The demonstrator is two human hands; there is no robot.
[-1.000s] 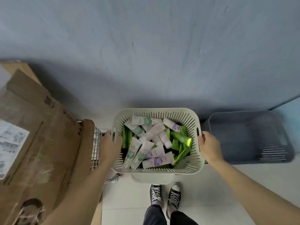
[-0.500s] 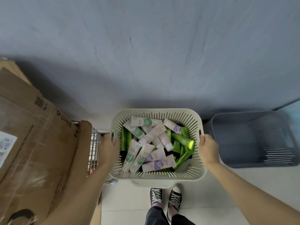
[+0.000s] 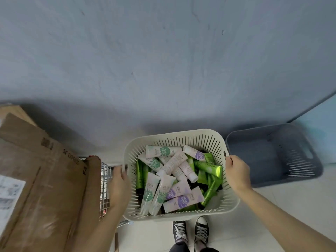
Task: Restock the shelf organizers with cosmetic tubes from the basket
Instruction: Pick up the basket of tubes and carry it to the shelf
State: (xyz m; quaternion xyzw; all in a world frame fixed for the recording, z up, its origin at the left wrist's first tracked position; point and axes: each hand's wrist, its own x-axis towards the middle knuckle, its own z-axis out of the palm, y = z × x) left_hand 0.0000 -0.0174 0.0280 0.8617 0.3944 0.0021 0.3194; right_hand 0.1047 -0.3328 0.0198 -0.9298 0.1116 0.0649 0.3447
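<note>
A cream slotted basket (image 3: 174,138) hangs in the air above my shoes, carried by both hands. My left hand (image 3: 119,186) grips its left rim and my right hand (image 3: 236,171) grips its right rim at the handle slot. Inside lie several cosmetic tubes: white ones with green prints (image 3: 150,191), pale ones with purple prints (image 3: 183,200) and shiny green ones (image 3: 209,166), heaped loosely. No shelf organizers are in view.
A grey empty basket (image 3: 272,153) stands on the floor at the right. Flattened cardboard boxes (image 3: 43,179) and a wire rack (image 3: 104,184) crowd the left. A blue-grey wall (image 3: 163,60) fills the view ahead. White floor tiles (image 3: 272,206) lie below.
The basket, held in both hands, has come up closer to me and tilted slightly. The view has shifted a little toward the right.
</note>
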